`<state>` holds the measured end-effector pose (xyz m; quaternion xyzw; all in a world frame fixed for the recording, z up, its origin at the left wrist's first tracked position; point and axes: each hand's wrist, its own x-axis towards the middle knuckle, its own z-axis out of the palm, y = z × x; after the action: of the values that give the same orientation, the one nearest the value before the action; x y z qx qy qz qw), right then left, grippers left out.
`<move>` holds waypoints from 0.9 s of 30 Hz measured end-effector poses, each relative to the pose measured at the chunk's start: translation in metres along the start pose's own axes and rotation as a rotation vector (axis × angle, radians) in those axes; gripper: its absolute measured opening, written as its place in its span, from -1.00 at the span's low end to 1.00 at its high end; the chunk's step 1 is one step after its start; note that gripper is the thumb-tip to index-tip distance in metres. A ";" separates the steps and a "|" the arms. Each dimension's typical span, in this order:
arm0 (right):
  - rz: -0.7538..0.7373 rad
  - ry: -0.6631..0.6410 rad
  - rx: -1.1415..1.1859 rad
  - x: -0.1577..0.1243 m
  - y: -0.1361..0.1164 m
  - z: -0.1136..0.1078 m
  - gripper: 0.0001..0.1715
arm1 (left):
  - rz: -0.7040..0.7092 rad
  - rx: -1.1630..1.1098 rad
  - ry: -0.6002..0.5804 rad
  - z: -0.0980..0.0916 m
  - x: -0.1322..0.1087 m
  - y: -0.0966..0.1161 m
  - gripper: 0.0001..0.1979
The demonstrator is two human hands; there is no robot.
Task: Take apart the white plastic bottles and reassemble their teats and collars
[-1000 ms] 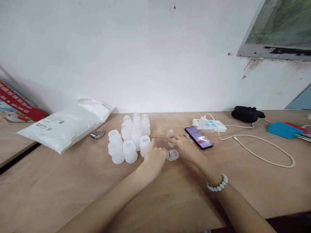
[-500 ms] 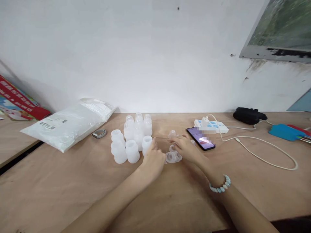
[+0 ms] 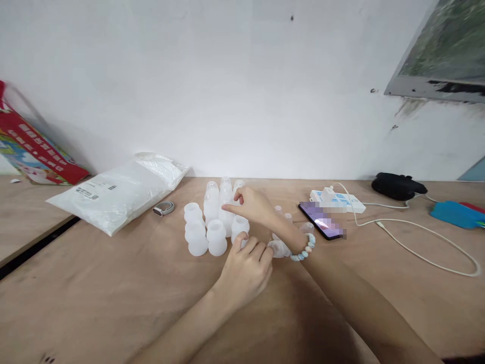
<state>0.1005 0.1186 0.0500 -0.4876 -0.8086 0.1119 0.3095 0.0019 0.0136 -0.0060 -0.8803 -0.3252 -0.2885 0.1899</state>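
Several white translucent small bottles (image 3: 217,237) with waisted sides stand grouped on the wooden table. The rear ones carry clear domed tops (image 3: 226,183); the front ones show open mouths. My right hand (image 3: 252,205) reaches over the bottles with thumb and index finger apart, and no object is clearly visible between them. Closer to me, my left hand (image 3: 248,268) is closed, its fingers curled beside the front right bottle (image 3: 240,226). Whatever it holds, if anything, is hidden. Clear plastic pieces (image 3: 279,247) lie right of the left hand, partly behind my right forearm.
A white plastic mailer bag (image 3: 125,192) and a coiled watch-like band (image 3: 163,208) lie left. On the right are a phone (image 3: 322,222), a power strip (image 3: 348,203), a white cable (image 3: 428,230), a black case (image 3: 397,186) and a blue item (image 3: 454,214). A red printed box (image 3: 41,156) stands far left.
My right hand has moved left from the clear pieces to above the bottles. The left hand has drawn nearer to me and curled its fingers. The view has shifted slightly left.
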 end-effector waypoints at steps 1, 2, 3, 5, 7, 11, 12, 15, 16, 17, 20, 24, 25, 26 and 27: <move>0.006 -0.007 0.000 0.002 -0.002 0.005 -0.58 | -0.002 -0.015 0.028 -0.001 -0.001 0.000 -0.76; 0.007 -0.017 0.002 0.004 -0.004 0.008 -0.59 | -0.002 -0.031 0.051 -0.002 -0.002 0.000 -0.77; 0.004 -0.023 0.005 0.005 -0.005 0.011 -0.60 | 0.000 -0.047 0.067 -0.004 -0.003 0.000 -0.77; 0.008 -0.001 0.008 0.007 -0.005 0.008 -0.61 | -0.007 -0.063 0.096 -0.007 -0.002 -0.001 -0.79; 0.030 0.061 0.007 0.009 -0.003 -0.006 -0.63 | -0.045 -0.048 0.132 -0.011 -0.001 -0.002 -0.80; 0.030 0.342 0.101 -0.002 0.000 -0.060 -0.66 | -0.187 0.043 0.262 -0.022 0.004 -0.006 -0.73; 0.006 0.437 0.164 -0.010 -0.001 -0.074 -0.67 | -0.217 0.058 0.303 -0.025 0.006 -0.007 -0.66; -0.038 0.491 0.300 -0.044 -0.011 -0.101 -0.72 | -0.262 0.068 0.380 -0.033 0.014 -0.009 -0.44; -0.049 0.470 0.335 -0.056 -0.015 -0.104 -0.74 | -0.266 0.072 0.378 -0.035 0.017 -0.010 -0.39; -0.054 0.430 0.360 -0.068 -0.020 -0.105 -0.76 | -0.260 0.075 0.361 -0.036 0.020 -0.011 -0.36; -0.048 0.288 0.382 -0.097 -0.028 -0.095 -0.83 | -0.208 0.029 0.242 -0.037 0.026 -0.010 -0.49; 0.087 0.194 0.318 -0.122 -0.021 -0.074 -0.76 | -0.165 -0.081 0.094 -0.034 0.016 0.002 -0.62; 0.123 0.182 0.328 -0.126 -0.018 -0.068 -0.72 | -0.174 -0.122 0.057 -0.033 0.010 0.007 -0.60; 0.155 0.163 0.361 -0.130 -0.015 -0.062 -0.70 | -0.191 -0.177 0.013 -0.034 0.004 0.012 -0.58; 0.181 0.130 0.415 -0.134 -0.014 -0.057 -0.67 | -0.217 -0.245 -0.036 -0.035 -0.002 0.017 -0.56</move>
<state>0.1696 -0.0102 0.0492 -0.4902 -0.6998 0.2711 0.4433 -0.0013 -0.0173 0.0167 -0.8618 -0.3839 -0.3288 0.0428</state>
